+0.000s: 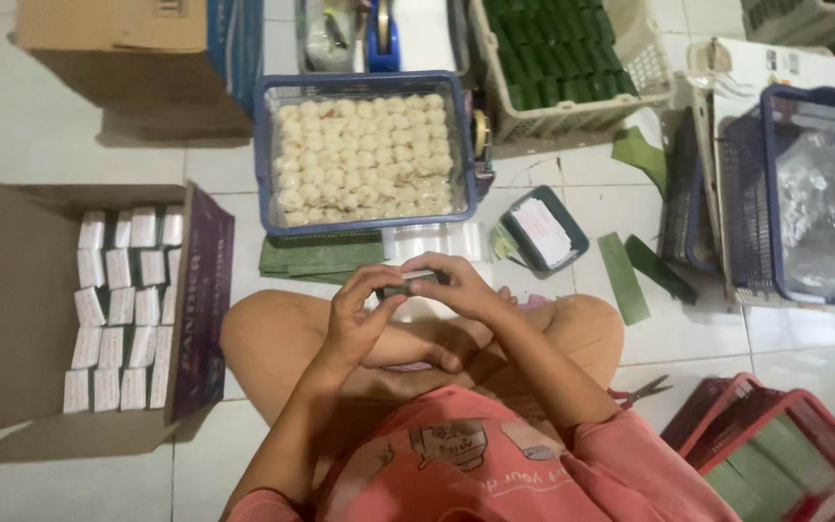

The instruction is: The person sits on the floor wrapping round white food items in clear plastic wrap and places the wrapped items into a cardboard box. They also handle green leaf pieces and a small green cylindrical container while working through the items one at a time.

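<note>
Left hand (358,314) and right hand (456,285) pinch a small packet (408,286) between them; I'd keep fingertips firm, the basket (268,145) just ahead.

A blue basket (268,164) holds pale cream balls (364,155); green leaf strips (622,277) lie on white tiles (804,358).

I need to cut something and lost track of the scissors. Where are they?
In the head view the scissors lie on the white tiled floor at the person's right, just beyond the right knee, beside the red basket.
</note>
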The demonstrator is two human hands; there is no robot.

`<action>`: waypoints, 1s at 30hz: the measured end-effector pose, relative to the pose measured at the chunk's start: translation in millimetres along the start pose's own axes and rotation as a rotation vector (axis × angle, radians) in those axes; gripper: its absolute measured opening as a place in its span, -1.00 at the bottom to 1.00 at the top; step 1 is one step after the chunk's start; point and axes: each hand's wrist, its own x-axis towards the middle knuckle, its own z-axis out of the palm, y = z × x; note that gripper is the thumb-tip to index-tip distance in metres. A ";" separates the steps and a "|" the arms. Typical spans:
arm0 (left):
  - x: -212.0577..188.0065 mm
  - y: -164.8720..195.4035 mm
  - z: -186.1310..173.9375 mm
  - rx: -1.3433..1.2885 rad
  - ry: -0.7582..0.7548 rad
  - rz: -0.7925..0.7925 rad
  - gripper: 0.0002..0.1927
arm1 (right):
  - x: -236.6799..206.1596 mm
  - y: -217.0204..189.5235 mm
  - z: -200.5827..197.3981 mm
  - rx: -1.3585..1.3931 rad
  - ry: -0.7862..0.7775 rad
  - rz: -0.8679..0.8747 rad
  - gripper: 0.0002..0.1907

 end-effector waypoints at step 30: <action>9.1 -158.7 -430.4 0.242 0.914 -0.733 -0.41 | 73.1 -22.0 122.8 -0.545 -0.055 -0.255 -0.28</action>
